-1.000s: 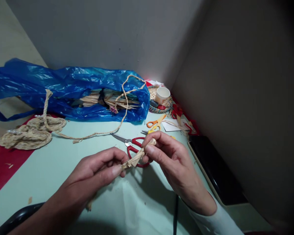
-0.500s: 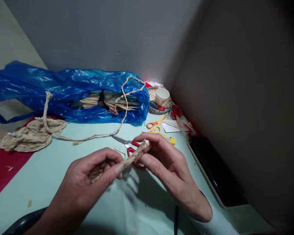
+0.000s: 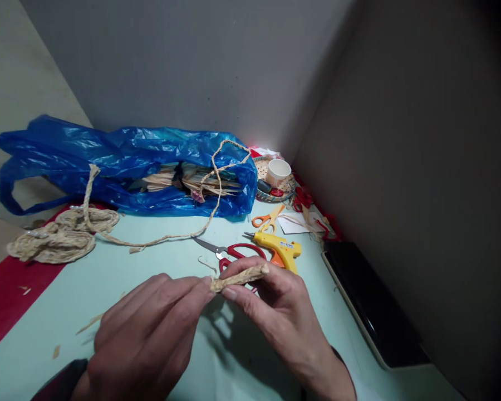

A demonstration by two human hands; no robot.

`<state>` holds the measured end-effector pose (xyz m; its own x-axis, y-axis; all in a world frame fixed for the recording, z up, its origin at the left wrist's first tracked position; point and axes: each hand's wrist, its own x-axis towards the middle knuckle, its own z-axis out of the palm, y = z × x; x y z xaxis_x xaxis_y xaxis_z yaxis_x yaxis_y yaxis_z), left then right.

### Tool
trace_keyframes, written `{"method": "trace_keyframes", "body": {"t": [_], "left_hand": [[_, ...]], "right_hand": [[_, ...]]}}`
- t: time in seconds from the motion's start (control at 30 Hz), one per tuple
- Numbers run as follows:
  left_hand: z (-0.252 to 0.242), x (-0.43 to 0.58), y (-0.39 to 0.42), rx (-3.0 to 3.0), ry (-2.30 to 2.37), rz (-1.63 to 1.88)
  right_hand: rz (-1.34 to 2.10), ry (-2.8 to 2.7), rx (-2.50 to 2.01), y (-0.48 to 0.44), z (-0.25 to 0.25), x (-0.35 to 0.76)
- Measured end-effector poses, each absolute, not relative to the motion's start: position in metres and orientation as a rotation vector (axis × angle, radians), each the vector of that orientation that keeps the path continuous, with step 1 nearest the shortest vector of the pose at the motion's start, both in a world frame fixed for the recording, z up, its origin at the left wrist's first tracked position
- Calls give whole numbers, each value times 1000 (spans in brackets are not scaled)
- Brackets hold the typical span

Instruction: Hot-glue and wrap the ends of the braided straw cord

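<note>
A short length of braided straw cord is pinched between my two hands above the pale green table. My left hand is closed at its left end, knuckles up, with the fingertips mostly hidden from me. Thumb and forefinger of my right hand grip the braid along its middle, and its tip points up to the right. Just beyond my fingers lie red-handled scissors, partly covered by my right hand. Beside them rests a yellow hot glue gun.
A blue plastic bag of dried straw lies at the back, a long thin braid trailing from it. Coiled straw pieces sit left. Orange-handled scissors, a basket with a white cup, and a black tablet stand right.
My left hand has rolled over so its back now faces up. My right hand has shifted its grip leftward along the braid, which lies flatter, and the glue gun shows more fully.
</note>
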<state>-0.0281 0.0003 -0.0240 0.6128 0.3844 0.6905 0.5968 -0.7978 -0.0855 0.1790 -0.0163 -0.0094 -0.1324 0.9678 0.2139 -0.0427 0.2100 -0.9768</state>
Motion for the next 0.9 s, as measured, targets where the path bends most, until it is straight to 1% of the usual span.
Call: {"method": "trace_keyframes", "body": {"t": [0.07, 0.17, 0.33, 0.4, 0.53, 0.6, 0.7, 0.8, 0.9], "left_hand": [[-28, -33, 0, -2527, -743, -895], [-30, -36, -2, -2536, -749, -854], [-20, -28, -2, -2444, -778, -855], [-18, -22, -2, -2398, -753, -861], [-21, -16, -2, -2337, -852, -928], [-22, -16, -2, -2356, -877, -949], [-17, -20, -1, -2470, -770, -906], [-13, -20, 2, -2542, -763, -946], [-15, -18, 3, -2630, -817, -984]], "right_hand": [[1177, -1368, -975, -15, -9, 179], [1310, -1275, -961, -13, -9, 179], [1514, -1128, -938, -9, -8, 178], [1559, -1117, -968, -9, -7, 180], [1687, -1143, -995, -9, -4, 185], [1760, -1120, -986, -10, -5, 185], [1860, -973, -944, -12, -7, 182], [1887, -841, -899, -13, -9, 177], [1806, -864, -890, -15, -10, 172]]}}
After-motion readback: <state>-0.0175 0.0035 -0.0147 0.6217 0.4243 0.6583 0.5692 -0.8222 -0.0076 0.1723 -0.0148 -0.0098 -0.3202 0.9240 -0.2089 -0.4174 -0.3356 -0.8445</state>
